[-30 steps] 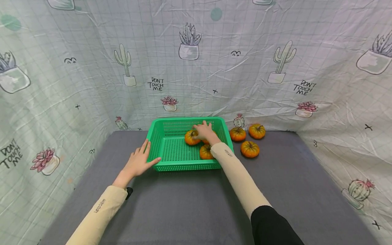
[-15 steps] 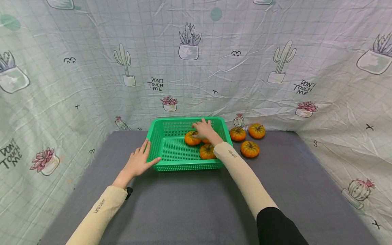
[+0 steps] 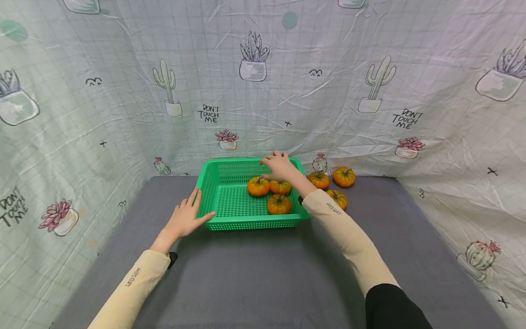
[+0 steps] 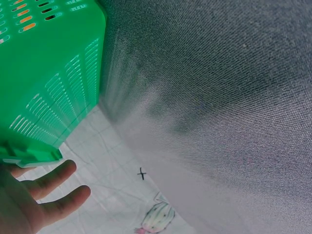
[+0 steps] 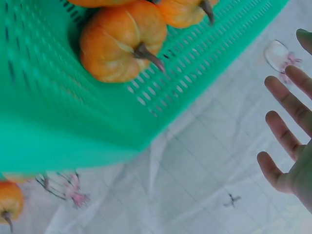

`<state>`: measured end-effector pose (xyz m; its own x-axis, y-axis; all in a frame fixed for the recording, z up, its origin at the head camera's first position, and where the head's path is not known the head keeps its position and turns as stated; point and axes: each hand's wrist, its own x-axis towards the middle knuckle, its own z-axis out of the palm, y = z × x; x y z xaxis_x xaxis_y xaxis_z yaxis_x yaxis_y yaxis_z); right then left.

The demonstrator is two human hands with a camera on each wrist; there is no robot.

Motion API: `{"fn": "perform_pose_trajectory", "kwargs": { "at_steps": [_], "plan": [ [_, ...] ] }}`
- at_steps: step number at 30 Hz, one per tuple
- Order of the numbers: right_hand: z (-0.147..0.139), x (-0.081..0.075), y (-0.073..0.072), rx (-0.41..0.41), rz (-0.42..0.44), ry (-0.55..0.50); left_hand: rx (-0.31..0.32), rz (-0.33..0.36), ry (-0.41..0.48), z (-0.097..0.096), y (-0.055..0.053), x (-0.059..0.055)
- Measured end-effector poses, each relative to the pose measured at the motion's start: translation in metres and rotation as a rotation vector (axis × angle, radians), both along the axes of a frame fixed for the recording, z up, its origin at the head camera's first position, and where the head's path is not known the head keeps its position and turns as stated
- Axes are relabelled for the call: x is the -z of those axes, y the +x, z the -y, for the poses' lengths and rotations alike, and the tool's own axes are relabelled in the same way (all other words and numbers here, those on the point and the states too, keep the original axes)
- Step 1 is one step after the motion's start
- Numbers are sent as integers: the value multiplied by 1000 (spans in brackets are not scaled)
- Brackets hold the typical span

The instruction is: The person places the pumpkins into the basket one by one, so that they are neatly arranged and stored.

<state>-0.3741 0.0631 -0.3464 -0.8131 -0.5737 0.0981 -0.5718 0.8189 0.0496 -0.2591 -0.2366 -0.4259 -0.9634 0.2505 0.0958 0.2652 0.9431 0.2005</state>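
Three orange ribbed pumpkins [image 3: 279, 204] inside a green slotted basket [image 3: 249, 220]; three loose pumpkins [image 3: 318, 180] outside, right of it and nearer the right hand [image 3: 280, 168], which hangs empty, fingers apart, over the basket. Left hand [image 3: 184, 218]: fingers spread, touching the rim. Lettering: "LetsSlim", sleeves [image 3: 127, 288]; "DON'T TOUCH ME", backdrop [image 3: 250, 109].

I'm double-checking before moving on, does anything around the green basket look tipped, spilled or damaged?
Nothing stands out. The green plastic basket stands upright, three pumpkins sit inside, and three more pumpkins rest on the gray tabletop to its right, no damage visible. The backdrop is merely wrinkled.
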Motion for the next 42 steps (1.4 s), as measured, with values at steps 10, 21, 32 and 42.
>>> {"fn": "perform_pose_trajectory", "kwargs": {
  "at_steps": [10,21,32,42],
  "plan": [
    [-25,-19,26,-61,-82,-71,-9,-3,7,1,2,3],
    [-71,-16,52,-82,-157,-177,-12,-11,8,1,3,7],
    [-121,18,61,-26,-272,-327,-13,-16,9,2,2,1],
    [-158,54,67,76,-333,-375,-3,-15,10,-1,1,2]
  ]
}}
